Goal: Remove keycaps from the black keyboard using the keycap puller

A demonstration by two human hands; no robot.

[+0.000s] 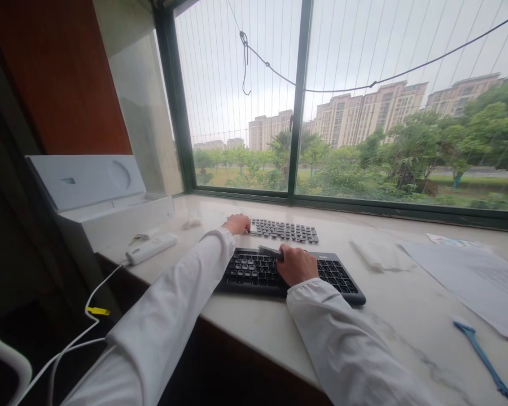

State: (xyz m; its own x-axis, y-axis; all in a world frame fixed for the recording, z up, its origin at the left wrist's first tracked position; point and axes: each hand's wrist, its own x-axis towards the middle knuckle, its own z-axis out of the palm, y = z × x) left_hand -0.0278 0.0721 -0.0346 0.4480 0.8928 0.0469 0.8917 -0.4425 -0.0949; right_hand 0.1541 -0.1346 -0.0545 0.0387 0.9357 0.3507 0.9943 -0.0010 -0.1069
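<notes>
A black keyboard (254, 288) lies near the front edge of the marble-patterned top. Keycaps sit on part of its left side, while bare key sockets show on the right. Behind it, loose dark grey keycaps (285, 231) are laid out in rows. My left hand (237, 224) is at the left end of these rows, fingers curled down and pressed together; what they pinch is hidden. Above the keyboard's middle, my right hand (297, 266) is closed round a dark grey, flat, bar-shaped tool (270, 252) pointing left. My right hand covers part of the keyboard.
An open white box (122, 217) stands at the left, with a white power strip (152, 248) and its cable beside it. Clear plastic wrapping (383, 255), paper sheets (469, 276) and a blue strap-like thing (482, 355) lie to the right. A window runs along the back.
</notes>
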